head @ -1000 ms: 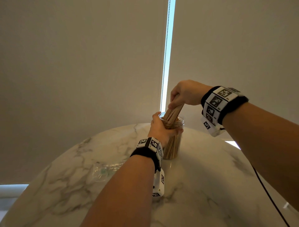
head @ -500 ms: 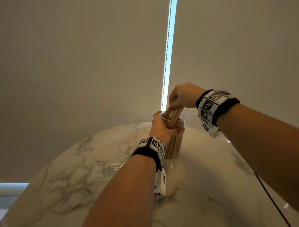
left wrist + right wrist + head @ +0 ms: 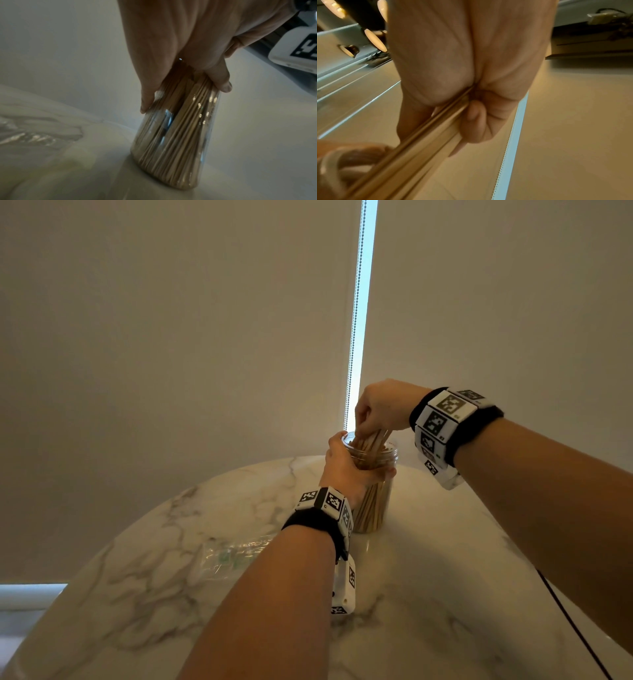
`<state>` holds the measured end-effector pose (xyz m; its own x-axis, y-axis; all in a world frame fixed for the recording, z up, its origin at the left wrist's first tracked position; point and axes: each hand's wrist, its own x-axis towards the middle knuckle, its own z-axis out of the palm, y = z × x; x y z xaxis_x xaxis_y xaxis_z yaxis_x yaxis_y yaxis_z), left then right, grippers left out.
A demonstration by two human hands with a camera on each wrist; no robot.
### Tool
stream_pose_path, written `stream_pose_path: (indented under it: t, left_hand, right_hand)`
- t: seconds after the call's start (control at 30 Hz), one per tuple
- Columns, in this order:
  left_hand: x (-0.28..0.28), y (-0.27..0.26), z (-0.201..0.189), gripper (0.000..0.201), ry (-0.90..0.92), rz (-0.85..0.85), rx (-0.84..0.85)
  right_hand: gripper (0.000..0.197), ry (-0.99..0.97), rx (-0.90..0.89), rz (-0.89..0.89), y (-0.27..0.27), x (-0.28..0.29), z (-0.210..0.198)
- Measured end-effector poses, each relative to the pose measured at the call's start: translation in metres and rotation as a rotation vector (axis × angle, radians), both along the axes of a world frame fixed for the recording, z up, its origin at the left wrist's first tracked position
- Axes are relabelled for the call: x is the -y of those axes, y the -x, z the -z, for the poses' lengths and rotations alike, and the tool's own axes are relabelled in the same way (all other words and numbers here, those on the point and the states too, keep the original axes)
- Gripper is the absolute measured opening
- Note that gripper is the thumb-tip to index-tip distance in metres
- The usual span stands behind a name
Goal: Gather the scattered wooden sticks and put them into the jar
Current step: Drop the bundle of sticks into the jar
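Two hands meet at one spot on the white marble desk (image 3: pixel 445 559): the left hand (image 3: pixel 342 465) wraps the clear plastic jar (image 3: pixel 375 501), upright and packed with upright sticks. Directly above its mouth, the right hand (image 3: pixel 382 405) pinches a bundle of thin wooden sticks (image 3: pixel 426 135), long axis slanting down into the opening, so the drop looks nearly straight down

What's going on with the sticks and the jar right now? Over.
Left hand grips the jar, upright on the marble table. Right hand pinches a bundle of sticks, lower ends inside the jar mouth. Nothing blocking; plastic wrapper lies aside.
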<state>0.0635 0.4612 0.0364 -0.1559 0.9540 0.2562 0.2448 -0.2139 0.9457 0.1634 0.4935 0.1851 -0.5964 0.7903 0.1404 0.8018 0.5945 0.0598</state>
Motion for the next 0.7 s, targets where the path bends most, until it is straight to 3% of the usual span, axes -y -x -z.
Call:
stream_pose_path:
  t: [0.27, 0.43, 0.6, 0.63, 0.7]
  left_hand:
    - [0.0, -0.003, 0.0, 0.124, 0.012, -0.014, 0.016]
    - [0.0, -0.003, 0.0, 0.124, 0.007, -0.013, 0.026]
    - [-0.004, -0.002, 0.004, 0.116, 0.001, -0.016, 0.023]
    - [-0.006, -0.002, 0.006, 0.116, -0.001, -0.016, 0.018]
    - [-0.006, -0.002, 0.006, 0.116, -0.005, -0.02, 0.028]
  right_hand:
    - [0.019, -0.025, -0.189, 0.01, 0.016, 0.002, 0.024]
    - [0.035, 0.123, -0.054, 0.116, 0.014, 0.003, 0.023]
    - [0.022, 0.324, -0.457, 0.127, 0.001, 0.007, 0.013]
    - [0.021, 0.314, -0.437, 0.123, -0.003, 0.009, 0.012]
    - [0.026, 0.226, -0.227, 0.138, -0.006, 0.013, 0.017]
